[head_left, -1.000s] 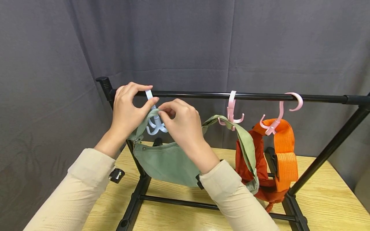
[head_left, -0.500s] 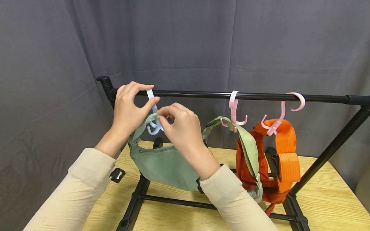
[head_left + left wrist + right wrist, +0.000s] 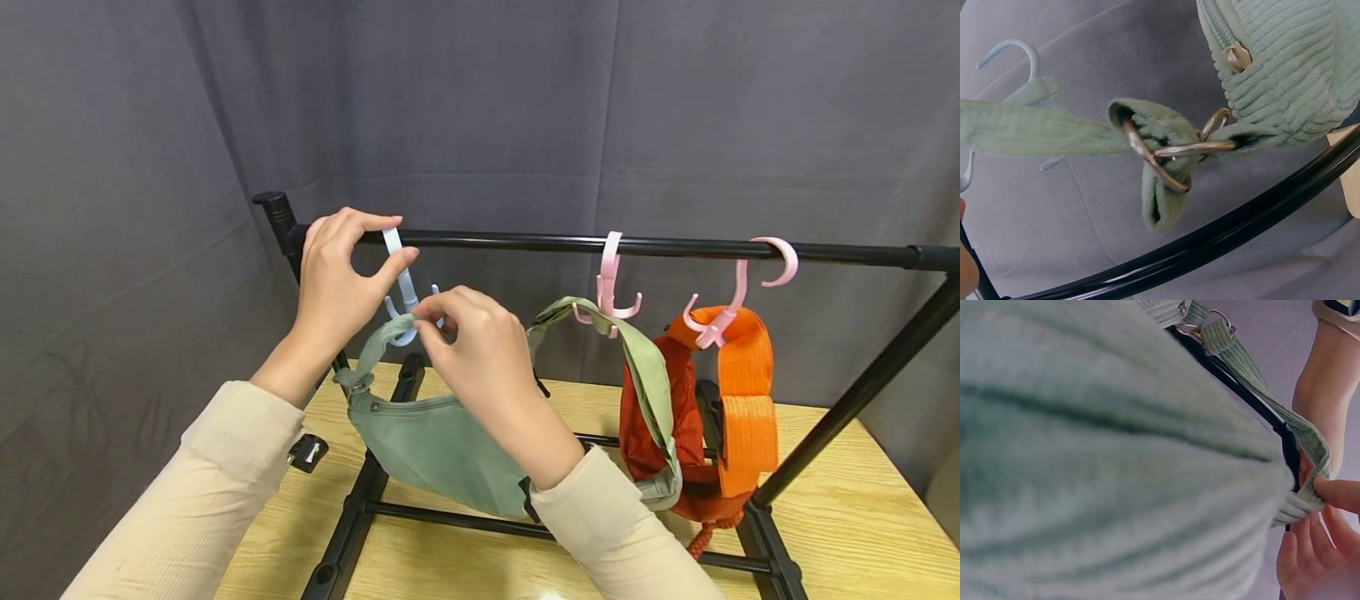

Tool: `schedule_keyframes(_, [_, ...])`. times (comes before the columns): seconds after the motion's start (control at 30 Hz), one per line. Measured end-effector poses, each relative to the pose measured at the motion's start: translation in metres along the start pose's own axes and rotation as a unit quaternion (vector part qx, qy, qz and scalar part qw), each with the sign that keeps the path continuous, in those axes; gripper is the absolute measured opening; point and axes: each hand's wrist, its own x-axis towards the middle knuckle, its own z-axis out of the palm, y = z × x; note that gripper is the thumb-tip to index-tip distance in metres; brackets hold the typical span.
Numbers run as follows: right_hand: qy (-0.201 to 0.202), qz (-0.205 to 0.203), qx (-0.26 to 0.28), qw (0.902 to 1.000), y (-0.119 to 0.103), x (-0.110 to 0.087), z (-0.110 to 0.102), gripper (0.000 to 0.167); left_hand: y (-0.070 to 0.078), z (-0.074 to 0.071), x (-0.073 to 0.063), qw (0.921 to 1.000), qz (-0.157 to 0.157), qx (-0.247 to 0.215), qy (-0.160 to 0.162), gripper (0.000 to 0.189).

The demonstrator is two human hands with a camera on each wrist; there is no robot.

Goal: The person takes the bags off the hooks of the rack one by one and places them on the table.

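Observation:
At the left end of the black rail hangs a light blue multi-prong hook (image 3: pixel 407 292). My left hand (image 3: pixel 337 279) holds it near the rail, between thumb and forefinger. My right hand (image 3: pixel 483 358) pinches the strap (image 3: pixel 381 340) of a green corduroy bag (image 3: pixel 435 442), close beside the hook's lower prongs. The bag hangs below the strap, zipper upward, partly behind my right wrist. In the left wrist view, metal rings (image 3: pixel 1191 149) join strap and bag. The bag fills most of the right wrist view, with my pinching fingertips at its right.
Two pink hooks (image 3: pixel 609 279) hang farther right on the rail (image 3: pixel 510 242). A light green strap (image 3: pixel 647 375) loops over one; a red-orange bag (image 3: pixel 660 417) hangs from the other. The black stand's feet rest on a wooden table (image 3: pixel 840 500). A grey curtain (image 3: pixel 480 100) stands behind.
My right hand has moved down slightly with the strap, and the green bag has sunk a little. More of the hook's prongs show now. My left hand stays at the rail.

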Motion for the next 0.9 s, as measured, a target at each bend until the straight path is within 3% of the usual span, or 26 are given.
schedule_keyframes(0.63, [-0.002, 0.004, 0.001, 1.0000, 0.003, -0.026, 0.004, 0.009, -0.004, -0.001, -0.002, 1.0000, -0.001, 0.002, 0.000, 0.036])
schedule_keyframes(0.9, [0.019, -0.005, 0.000, 0.9998, 0.004, -0.033, 0.003, 0.010, -0.004, -0.003, -0.001, 0.9999, 0.005, 0.004, -0.011, 0.037])
